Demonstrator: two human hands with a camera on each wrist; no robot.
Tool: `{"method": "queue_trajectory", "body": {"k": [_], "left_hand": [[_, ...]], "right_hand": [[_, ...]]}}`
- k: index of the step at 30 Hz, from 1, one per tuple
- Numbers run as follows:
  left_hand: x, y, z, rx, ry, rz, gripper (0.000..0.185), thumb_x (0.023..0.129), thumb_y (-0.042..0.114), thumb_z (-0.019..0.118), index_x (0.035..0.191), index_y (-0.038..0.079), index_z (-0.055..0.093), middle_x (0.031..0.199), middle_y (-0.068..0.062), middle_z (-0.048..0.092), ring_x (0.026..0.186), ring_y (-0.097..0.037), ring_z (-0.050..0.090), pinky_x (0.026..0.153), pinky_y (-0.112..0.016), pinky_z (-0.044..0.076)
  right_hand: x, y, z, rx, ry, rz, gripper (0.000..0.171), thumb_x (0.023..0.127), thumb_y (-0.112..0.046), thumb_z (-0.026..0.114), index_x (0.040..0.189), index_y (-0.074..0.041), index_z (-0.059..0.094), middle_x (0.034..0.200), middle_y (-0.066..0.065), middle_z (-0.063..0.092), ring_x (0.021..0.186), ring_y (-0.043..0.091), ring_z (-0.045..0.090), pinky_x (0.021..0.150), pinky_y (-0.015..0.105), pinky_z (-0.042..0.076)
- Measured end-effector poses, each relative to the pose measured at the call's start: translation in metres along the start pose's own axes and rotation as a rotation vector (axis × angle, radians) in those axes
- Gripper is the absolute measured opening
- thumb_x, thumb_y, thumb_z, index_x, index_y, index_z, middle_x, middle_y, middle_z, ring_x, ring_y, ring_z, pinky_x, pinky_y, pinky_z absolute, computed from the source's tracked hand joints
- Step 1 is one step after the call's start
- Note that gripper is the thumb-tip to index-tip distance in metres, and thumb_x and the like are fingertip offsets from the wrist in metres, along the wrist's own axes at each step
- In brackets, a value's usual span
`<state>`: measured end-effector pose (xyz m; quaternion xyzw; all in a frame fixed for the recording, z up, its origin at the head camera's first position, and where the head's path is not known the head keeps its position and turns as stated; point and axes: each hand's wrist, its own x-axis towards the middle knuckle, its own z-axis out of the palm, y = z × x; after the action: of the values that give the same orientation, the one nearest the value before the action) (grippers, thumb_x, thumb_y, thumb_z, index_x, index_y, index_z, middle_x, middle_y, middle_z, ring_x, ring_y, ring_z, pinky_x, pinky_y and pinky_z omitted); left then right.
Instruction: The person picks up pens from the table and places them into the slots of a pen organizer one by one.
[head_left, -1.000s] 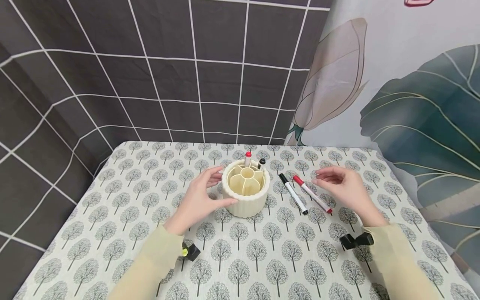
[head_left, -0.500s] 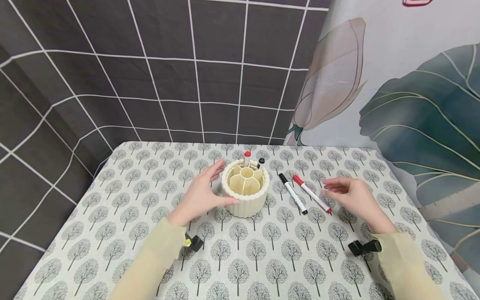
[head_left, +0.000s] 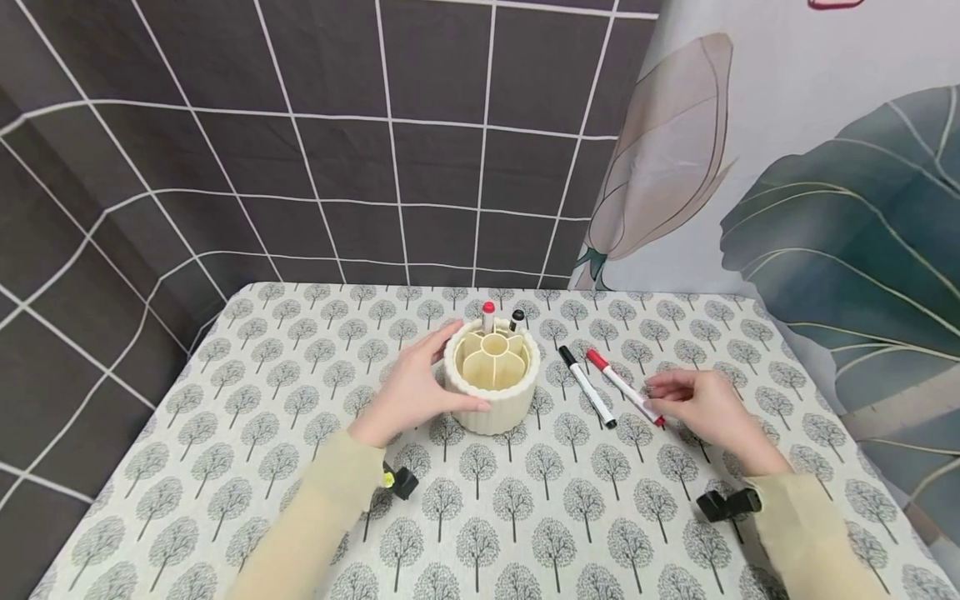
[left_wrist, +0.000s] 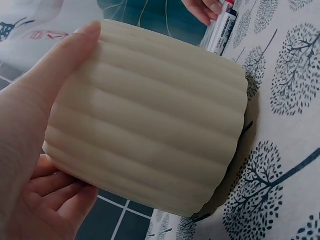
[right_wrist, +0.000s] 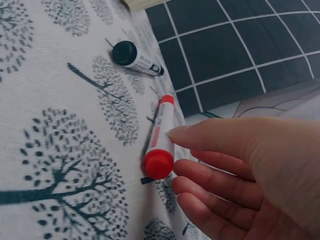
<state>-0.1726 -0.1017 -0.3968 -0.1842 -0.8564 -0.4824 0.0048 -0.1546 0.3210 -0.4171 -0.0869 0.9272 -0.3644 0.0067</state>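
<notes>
While the left hand [head_left: 411, 390] curled round the near-left side of the cream ribbed pen holder [head_left: 492, 372], its thumb lay along the front wall and its fingers wrapped behind, so that grip was closed on the holder; the left wrist view showed the thumb flat on the ribs and the fingers tucked under the far side. The holder stood upright on the counter [head_left: 525, 517], a little back from the middle of the tree-print cloth. Its top was split into petal-shaped compartments around a round centre one. Two markers stood upright in its back compartments, a red-capped marker [head_left: 488, 316] on the left and a black-capped marker [head_left: 517, 319] just beside it on the right.

To the right of the holder two loose markers lay side by side on the cloth, near each other and slanting the same way. The black marker [head_left: 588, 388] lay closer to the holder, and the red marker [head_left: 624, 387] lay beyond it. The right hand [head_left: 705, 406] rested low over the near end of the red marker, fingers loosely bent, with the fingertips [right_wrist: 181, 134] touching its barrel beside the red end. That grip had not closed on the marker; it held nothing.

A dark checked backdrop [head_left: 300, 142] hung behind the counter.
</notes>
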Motion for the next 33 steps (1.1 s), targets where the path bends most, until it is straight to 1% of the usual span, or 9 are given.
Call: {"method": "queue_trajectory", "body": {"k": [5, 10, 13, 20, 24, 30, 33], "left_hand": [[0.001, 0.000, 0.000, -0.005, 0.002, -0.002, 0.125, 0.053, 0.055, 0.097, 0.157, 0.014, 0.040, 0.156, -0.002, 0.043, 0.133, -0.027, 0.051, 0.111, -0.043, 0.042], [0.002, -0.001, 0.000, -0.004, 0.004, -0.005, 0.125, 0.051, 0.058, 0.096, 0.156, 0.017, 0.042, 0.157, -0.002, 0.041, 0.133, -0.027, 0.051, 0.110, -0.041, 0.043], [0.002, -0.002, 0.000, -0.001, 0.007, -0.005, 0.125, 0.051, 0.058, 0.097, 0.156, 0.018, 0.042, 0.157, -0.002, 0.042, 0.133, -0.026, 0.052, 0.110, -0.040, 0.044], [0.002, -0.003, -0.001, -0.005, 0.004, 0.003, 0.124, 0.051, 0.057, 0.097, 0.155, 0.019, 0.043, 0.155, -0.001, 0.044, 0.133, -0.027, 0.052, 0.110, -0.041, 0.044], [0.002, -0.002, -0.002, 0.000, -0.001, -0.010, 0.124, 0.051, 0.059, 0.097, 0.155, 0.019, 0.042, 0.156, -0.002, 0.044, 0.133, -0.027, 0.052, 0.111, -0.042, 0.043], [0.001, 0.000, -0.003, 0.002, -0.013, -0.023, 0.125, 0.051, 0.059, 0.096, 0.156, 0.019, 0.041, 0.155, -0.002, 0.045, 0.133, -0.029, 0.052, 0.111, -0.045, 0.042], [0.001, 0.000, -0.003, 0.003, -0.013, -0.031, 0.125, 0.051, 0.059, 0.096, 0.156, 0.019, 0.041, 0.156, -0.002, 0.044, 0.133, -0.029, 0.052, 0.111, -0.044, 0.043]], "right_hand": [[0.000, 0.000, 0.002, -0.031, -0.002, -0.006, 0.032, 0.082, -0.013, 0.085, 0.109, 0.001, 0.074, 0.087, 0.002, 0.073, 0.076, 0.018, 0.067, 0.062, 0.024, 0.058], [-0.001, -0.001, 0.005, -0.016, -0.024, -0.002, 0.032, 0.082, -0.015, 0.086, 0.108, 0.001, 0.074, 0.085, 0.001, 0.072, 0.075, 0.018, 0.066, 0.060, 0.025, 0.057], [-0.002, -0.003, 0.007, -0.011, -0.033, 0.011, 0.033, 0.082, -0.017, 0.086, 0.108, 0.000, 0.075, 0.085, 0.000, 0.072, 0.075, 0.018, 0.066, 0.060, 0.025, 0.057], [-0.003, -0.008, 0.010, -0.050, -0.026, 0.038, 0.031, 0.082, -0.019, 0.087, 0.105, -0.002, 0.077, 0.084, -0.001, 0.071, 0.074, 0.017, 0.064, 0.063, 0.024, 0.053], [-0.003, -0.009, 0.012, -0.067, -0.026, 0.057, 0.030, 0.082, -0.020, 0.087, 0.104, -0.002, 0.077, 0.083, -0.002, 0.071, 0.074, 0.016, 0.065, 0.065, 0.025, 0.052], [-0.003, -0.011, 0.013, -0.081, -0.015, 0.058, 0.028, 0.081, -0.018, 0.086, 0.102, -0.002, 0.077, 0.082, -0.002, 0.071, 0.073, 0.016, 0.064, 0.064, 0.026, 0.052], [-0.003, -0.011, 0.013, -0.077, -0.008, 0.053, 0.026, 0.081, -0.015, 0.085, 0.102, -0.002, 0.077, 0.082, -0.002, 0.070, 0.073, 0.017, 0.063, 0.063, 0.025, 0.052]]}}
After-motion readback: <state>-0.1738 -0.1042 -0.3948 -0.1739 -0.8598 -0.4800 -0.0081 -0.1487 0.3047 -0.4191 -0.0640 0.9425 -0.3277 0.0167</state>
